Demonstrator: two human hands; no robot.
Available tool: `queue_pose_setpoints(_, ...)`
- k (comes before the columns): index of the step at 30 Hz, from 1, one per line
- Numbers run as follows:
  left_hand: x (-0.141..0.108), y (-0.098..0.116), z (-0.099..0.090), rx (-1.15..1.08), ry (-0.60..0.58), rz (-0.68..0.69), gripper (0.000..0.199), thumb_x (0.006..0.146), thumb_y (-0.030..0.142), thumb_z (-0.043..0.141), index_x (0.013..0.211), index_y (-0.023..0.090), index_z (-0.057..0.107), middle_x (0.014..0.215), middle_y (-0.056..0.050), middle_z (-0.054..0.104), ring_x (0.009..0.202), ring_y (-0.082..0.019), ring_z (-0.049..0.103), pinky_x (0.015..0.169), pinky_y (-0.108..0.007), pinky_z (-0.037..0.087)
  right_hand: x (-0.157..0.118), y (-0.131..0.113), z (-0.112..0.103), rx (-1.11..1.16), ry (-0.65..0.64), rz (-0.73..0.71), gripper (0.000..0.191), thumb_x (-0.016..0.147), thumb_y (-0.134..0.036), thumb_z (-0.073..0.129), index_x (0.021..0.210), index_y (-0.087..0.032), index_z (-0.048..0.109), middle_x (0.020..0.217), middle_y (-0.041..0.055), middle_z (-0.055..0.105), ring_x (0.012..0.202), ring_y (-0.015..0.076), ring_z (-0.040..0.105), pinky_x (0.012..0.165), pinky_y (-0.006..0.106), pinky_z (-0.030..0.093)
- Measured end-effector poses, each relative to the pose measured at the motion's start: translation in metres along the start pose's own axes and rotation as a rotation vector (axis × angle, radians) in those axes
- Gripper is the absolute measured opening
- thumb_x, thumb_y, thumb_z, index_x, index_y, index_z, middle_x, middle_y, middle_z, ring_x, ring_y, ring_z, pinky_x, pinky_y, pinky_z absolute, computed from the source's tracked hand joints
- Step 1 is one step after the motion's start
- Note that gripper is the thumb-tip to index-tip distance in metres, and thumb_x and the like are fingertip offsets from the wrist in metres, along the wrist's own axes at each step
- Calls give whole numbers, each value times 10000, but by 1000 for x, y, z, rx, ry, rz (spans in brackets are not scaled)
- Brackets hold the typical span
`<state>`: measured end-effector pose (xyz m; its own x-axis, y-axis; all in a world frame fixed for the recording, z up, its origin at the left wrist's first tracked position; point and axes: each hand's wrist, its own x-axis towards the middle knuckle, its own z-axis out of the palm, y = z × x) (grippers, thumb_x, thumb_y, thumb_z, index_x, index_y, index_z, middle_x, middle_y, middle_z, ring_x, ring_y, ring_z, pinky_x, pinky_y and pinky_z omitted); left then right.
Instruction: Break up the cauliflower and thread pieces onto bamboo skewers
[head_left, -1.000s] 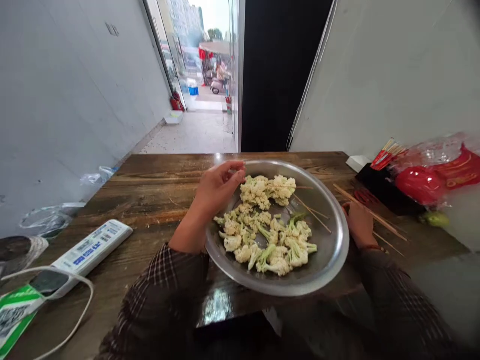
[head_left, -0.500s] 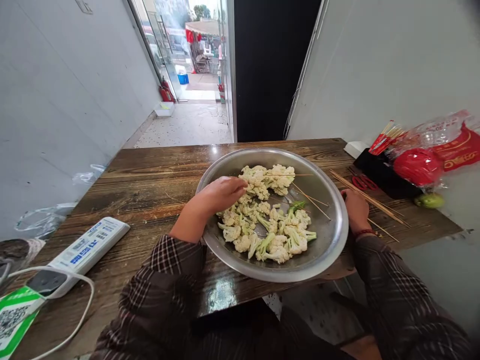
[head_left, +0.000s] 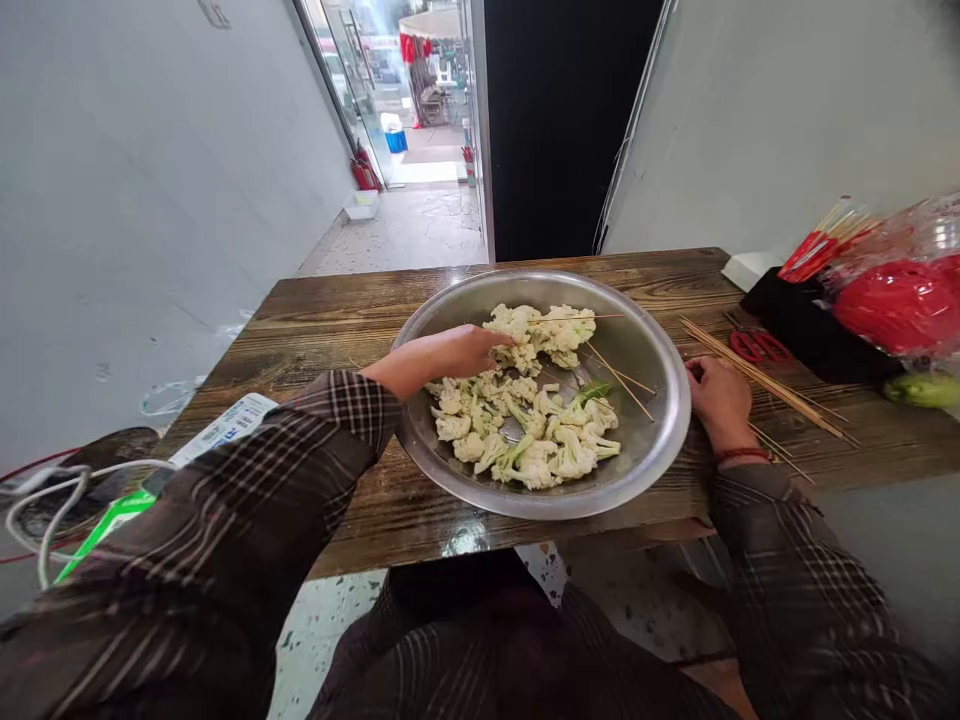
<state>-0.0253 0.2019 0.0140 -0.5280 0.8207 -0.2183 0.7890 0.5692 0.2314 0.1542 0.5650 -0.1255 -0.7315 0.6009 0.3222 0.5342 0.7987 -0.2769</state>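
A wide metal basin [head_left: 660, 455] holds cauliflower florets [head_left: 555, 455] with some green stems. At its back, larger florets [head_left: 551, 335] have a thin skewer lying across them. My left hand [head_left: 469, 350] reaches over the left rim, its fingers stretched toward these back florets; the fingertips are at or just above them, and the undersides are hidden. My right hand [head_left: 720, 400] is at the right rim, fingers curled and fingertips against the basin's edge. Loose bamboo skewers [head_left: 619, 380] rest inside the basin on the right.
More bamboo skewers [head_left: 772, 390] lie on the wooden table [head_left: 322, 320] right of the basin, near red-handled scissors [head_left: 757, 347]. A black box [head_left: 802, 330] with red-wrapped sticks and packets stands at the right edge. A white boxlike item [head_left: 232, 425] and a cable [head_left: 56, 510] are left.
My view has shifted, and the table and basin appear higher in the picture. My left hand has moved slightly further over the basin, toward the back florets. My right hand stays at the rim.
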Motion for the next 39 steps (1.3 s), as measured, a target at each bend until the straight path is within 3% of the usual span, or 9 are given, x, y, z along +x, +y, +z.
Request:
queue_pose_setpoints(4, 8, 14, -4, -14, 34, 10, 432, 809, 244, 484, 1222, 145, 564, 844, -26, 690, 714, -125, 581, 699, -223, 408, -1, -2, -4, -17, -32, 8, 328, 865, -415, 488, 926, -161, 685, 878, 108, 621, 772, 208, 543, 680, 316, 374)
queue_pose_setpoints(11, 1, 13, 5, 142, 64, -24, 215, 801, 226, 461, 816, 167, 666, 774, -29, 671, 702, -134, 569, 681, -231, 410, 0, -7, -5, -54, -59, 28, 349, 873, -422, 480, 988, -162, 682, 945, 125, 634, 844, 240, 562, 715, 343, 391)
queue_pose_setpoints(17, 0, 3, 21, 350, -7, 0, 242, 797, 194, 482, 959, 158, 659, 1039, -92, 658, 982, -196, 605, 893, -273, 425, -1, -5, -5, -102, -76, 45, 362, 887, -446, 478, 989, -173, 692, 988, 137, 646, 881, 262, 579, 713, 348, 398)
queue_pose_setpoints(22, -1, -1, 29, 299, 14, -64, 336, 763, 138, 503, 1085, 130, 598, 1138, -131, 597, 970, -224, 596, 837, -305, 458, 1, -4, -3, -145, -115, -39, 348, 911, -397, 454, 947, -155, 701, 949, 140, 665, 867, 255, 593, 718, 338, 393)
queue_pose_setpoints(30, -1, -1, 25, 309, -26, -144, 307, 742, 277, 560, 999, 135, 651, 1096, -135, 559, 925, -233, 594, 814, -309, 462, -2, -9, -8, -86, -102, -79, 343, 903, -441, 476, 948, -179, 694, 945, 115, 666, 869, 234, 591, 717, 311, 383)
queue_pose_setpoints(34, -2, -4, 22, 308, -35, -144, 310, 717, 263, 553, 989, 157, 656, 1071, -117, 569, 900, -226, 598, 758, -291, 454, -4, -15, -14, -97, -127, -74, 303, 919, -405, 471, 924, -191, 685, 959, 98, 667, 890, 225, 587, 727, 304, 378)
queue_pose_setpoints(39, -8, -6, 21, 260, 0, -104, 268, 696, 249, 564, 950, 191, 627, 898, -54, 627, 810, -191, 584, 680, -260, 405, -6, -15, -14, -190, -102, -131, 326, 939, -367, 431, 931, -155, 679, 948, 129, 665, 873, 233, 586, 733, 317, 370)
